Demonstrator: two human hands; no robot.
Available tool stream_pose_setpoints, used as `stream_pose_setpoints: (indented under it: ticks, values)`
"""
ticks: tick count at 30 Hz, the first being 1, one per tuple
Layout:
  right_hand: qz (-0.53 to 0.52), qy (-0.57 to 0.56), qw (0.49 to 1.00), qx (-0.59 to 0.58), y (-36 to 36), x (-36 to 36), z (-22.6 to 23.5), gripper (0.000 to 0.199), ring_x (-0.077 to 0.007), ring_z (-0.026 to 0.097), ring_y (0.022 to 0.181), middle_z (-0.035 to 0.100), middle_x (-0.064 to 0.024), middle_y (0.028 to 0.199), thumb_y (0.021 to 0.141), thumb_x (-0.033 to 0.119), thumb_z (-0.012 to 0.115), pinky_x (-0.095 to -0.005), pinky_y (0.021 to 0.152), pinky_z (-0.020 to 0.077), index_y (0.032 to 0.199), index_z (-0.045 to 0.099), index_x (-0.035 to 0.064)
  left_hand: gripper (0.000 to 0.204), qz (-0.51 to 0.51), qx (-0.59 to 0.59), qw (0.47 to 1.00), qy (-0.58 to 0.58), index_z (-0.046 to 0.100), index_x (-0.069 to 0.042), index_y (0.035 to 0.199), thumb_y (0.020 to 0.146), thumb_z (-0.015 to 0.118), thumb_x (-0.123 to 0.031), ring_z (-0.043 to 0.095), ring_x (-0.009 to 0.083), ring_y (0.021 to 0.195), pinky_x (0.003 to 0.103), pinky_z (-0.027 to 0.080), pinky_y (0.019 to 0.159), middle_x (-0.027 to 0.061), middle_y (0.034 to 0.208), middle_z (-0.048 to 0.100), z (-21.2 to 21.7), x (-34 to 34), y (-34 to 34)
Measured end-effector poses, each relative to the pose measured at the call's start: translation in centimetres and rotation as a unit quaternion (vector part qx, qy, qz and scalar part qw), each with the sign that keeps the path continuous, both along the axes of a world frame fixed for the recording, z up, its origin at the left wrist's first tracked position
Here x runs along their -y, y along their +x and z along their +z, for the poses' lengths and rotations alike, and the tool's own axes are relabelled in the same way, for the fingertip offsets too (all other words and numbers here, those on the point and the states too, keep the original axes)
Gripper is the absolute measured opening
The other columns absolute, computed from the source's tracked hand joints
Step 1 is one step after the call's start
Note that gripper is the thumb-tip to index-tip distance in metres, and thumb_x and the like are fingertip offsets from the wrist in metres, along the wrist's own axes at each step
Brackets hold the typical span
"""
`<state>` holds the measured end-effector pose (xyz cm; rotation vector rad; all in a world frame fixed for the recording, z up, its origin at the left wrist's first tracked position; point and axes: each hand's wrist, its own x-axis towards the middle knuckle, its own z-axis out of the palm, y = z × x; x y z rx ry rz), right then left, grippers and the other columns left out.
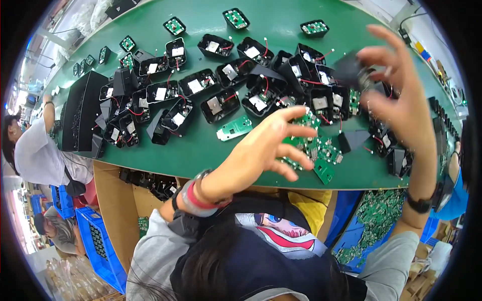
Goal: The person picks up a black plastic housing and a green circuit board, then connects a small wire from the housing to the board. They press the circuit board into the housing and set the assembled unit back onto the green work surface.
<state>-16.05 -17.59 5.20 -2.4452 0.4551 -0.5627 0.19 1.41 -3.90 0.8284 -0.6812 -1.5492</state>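
My right hand is raised over the right side of the green table, its fingers bent around a black plastic housing. Motion smears the housing and fingertips. My left hand hovers with fingers spread and nothing in them, just left of a loose pile of green circuit boards. One flat green board lies beyond the left wrist. Across the middle are many open black housings with silver or white blocks and red wires inside. An angular black housing rests right of the board pile.
A long black box stands at the table's left. Housings with green boards sit along the far side. Below the front edge are a cardboard box and a blue bin of boards. Other people are at the left and right.
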Motion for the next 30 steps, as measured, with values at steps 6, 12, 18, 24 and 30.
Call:
stream_pose_setpoints:
  ticks: [6, 12, 18, 24, 30]
  values:
    - [0.073, -0.007, 0.997, -0.009, -1.2, -8.9, -2.4, 0.066, -0.0275, 0.049, 0.118, 0.050, -0.0125, 0.125, 0.068, -0.006, 0.065, -0.0355, 0.099, 0.0383, 0.129, 0.042, 0.0036, 0.049, -0.043, -0.108, 0.993, 0.037, 0.044, -0.006, 0.126, 0.090, 0.047, -0.038, 0.062, 0.0200, 0.084, 0.029, 0.051, 0.047, 0.0105, 0.107, 0.059, 0.6, 0.9, -1.2]
    - [-0.212, -0.065, 0.975, -0.016, -7.2, -13.1, -9.3, 0.035, -0.0281, 0.056, 0.092, 0.057, -0.0130, 0.099, 0.071, 0.008, 0.072, -0.0361, 0.082, 0.0449, 0.102, 0.058, 0.0033, 0.053, 0.049, -0.066, 0.997, -0.005, 0.036, -0.003, 0.131, 0.081, 0.052, -0.011, 0.060, 0.0210, 0.085, 0.030, 0.052, 0.067, 0.0166, 0.118, 0.051, -0.8, -0.9, -1.9]
    - [-0.270, -0.072, 0.960, 0.005, -6.1, -13.9, -13.6, 0.026, -0.0289, 0.058, 0.089, 0.060, -0.0116, 0.094, 0.073, 0.003, 0.068, -0.0355, 0.079, 0.0469, 0.098, 0.061, 0.0026, 0.042, 0.093, -0.041, 0.994, -0.041, 0.044, -0.002, 0.121, 0.079, 0.051, -0.005, 0.060, 0.0217, 0.086, 0.033, 0.049, 0.079, 0.0164, 0.116, 0.052, -1.7, -1.2, -2.9]
    - [-0.396, 0.304, 0.842, 0.205, -8.5, -14.2, -13.7, 0.014, -0.0092, 0.058, 0.067, 0.064, -0.0072, 0.084, 0.087, 0.004, 0.058, -0.0193, 0.059, 0.0463, 0.099, 0.062, -0.0020, 0.040, 0.076, -0.065, 0.995, -0.029, 0.044, -0.002, 0.120, 0.080, 0.050, -0.005, 0.060, 0.0209, 0.087, 0.031, 0.050, 0.078, 0.0171, 0.115, 0.052, -1.3, -1.1, -3.6]
    - [-0.190, 0.515, 0.785, 0.286, -5.9, -15.2, -8.8, 0.018, -0.0080, 0.056, 0.057, 0.063, -0.0062, 0.080, 0.088, 0.010, 0.057, -0.0183, 0.053, 0.0465, 0.098, 0.058, -0.0043, 0.039, 0.073, -0.077, 0.994, -0.018, 0.045, -0.002, 0.119, 0.080, 0.050, -0.002, 0.058, 0.0187, 0.094, 0.031, 0.047, 0.085, 0.0156, 0.116, 0.052, -1.4, -1.1, -4.2]
